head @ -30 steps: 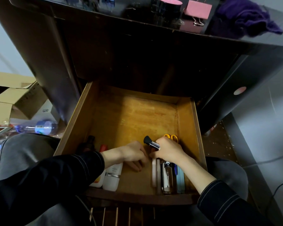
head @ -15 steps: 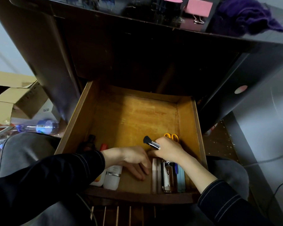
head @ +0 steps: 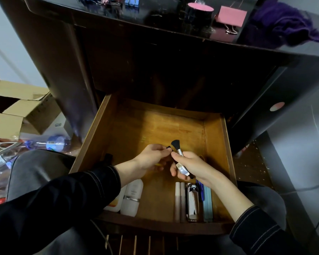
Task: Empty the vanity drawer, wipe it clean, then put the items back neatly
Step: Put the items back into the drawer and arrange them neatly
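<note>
A person's right hand point(head: 191, 164) curls round a silver-handled, black-bristled makeup brush point(head: 179, 150), bristles up, above the open brown wooden drawer point(head: 92, 137). Just beside the bristles, the left hand point(head: 151, 157) pinches a small black piece point(head: 168, 147). At the drawer's front lie a white plastic bottle point(head: 132, 197), left, and two slim pale tubes point(head: 180, 201), right. A crumpled purple cloth point(head: 284, 24) sits on the dark worktop point(head: 155, 21).

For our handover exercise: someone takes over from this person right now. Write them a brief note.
Right hand grips the brush over the drawer; left hand pinches a small black piece beside it.
Bottles lie near-left, tubes and cases near-right, in neat rows.
Refilling seems under way.
Left: place the brush, then probably the clips and pot on the top.
</note>
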The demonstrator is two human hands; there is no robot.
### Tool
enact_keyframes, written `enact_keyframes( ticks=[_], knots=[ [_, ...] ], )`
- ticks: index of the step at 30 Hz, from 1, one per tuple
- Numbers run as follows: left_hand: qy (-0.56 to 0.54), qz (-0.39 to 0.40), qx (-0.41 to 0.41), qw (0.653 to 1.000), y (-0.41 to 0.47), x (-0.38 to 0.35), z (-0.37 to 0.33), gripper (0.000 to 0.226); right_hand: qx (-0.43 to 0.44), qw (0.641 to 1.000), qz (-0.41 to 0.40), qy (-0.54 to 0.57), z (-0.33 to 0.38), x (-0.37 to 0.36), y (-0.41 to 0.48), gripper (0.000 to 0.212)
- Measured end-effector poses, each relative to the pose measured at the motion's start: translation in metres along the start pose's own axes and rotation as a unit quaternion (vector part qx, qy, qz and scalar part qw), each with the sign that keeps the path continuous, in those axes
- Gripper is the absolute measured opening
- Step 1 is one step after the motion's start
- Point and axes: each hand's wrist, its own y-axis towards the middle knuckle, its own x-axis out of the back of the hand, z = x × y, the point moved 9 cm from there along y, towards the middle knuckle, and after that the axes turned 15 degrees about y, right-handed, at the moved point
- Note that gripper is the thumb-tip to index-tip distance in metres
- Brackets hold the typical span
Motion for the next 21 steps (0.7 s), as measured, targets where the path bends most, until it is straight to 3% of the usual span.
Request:
enact_keyframes(
  ticks=[3,7,12,16,18,21],
  knots=[
    [-0.027,-0.033,0.001,0.999,0.002,0.008,-0.002,0.022,-0.002,0.999,-0.051,0.014,-0.001,0.008,0.0,0.04],
    [-0.04,-0.094,0.033,0.994,0.004,0.025,0.002,0.022,0.017,0.986,-0.15,-0.076,0.0,0.03,0.002,0.043],
    [0.022,-0.077,0.056,0.995,0.002,0.018,0.008,0.022,0.03,0.987,-0.124,-0.102,-0.001,0.022,0.004,0.018],
    [0.048,-0.089,0.049,0.994,0.002,0.019,0.005,0.017,0.005,0.992,-0.118,-0.035,-0.007,0.017,0.007,0.012],
    [0.057,-0.1,0.045,0.992,0.002,0.021,0.004,0.016,0.001,0.993,-0.117,-0.024,-0.011,0.017,0.01,0.014],
    [0.064,-0.103,0.053,0.991,0.001,0.021,0.007,0.017,0.009,0.982,-0.14,-0.123,-0.015,0.022,0.015,0.029]
  ],
)
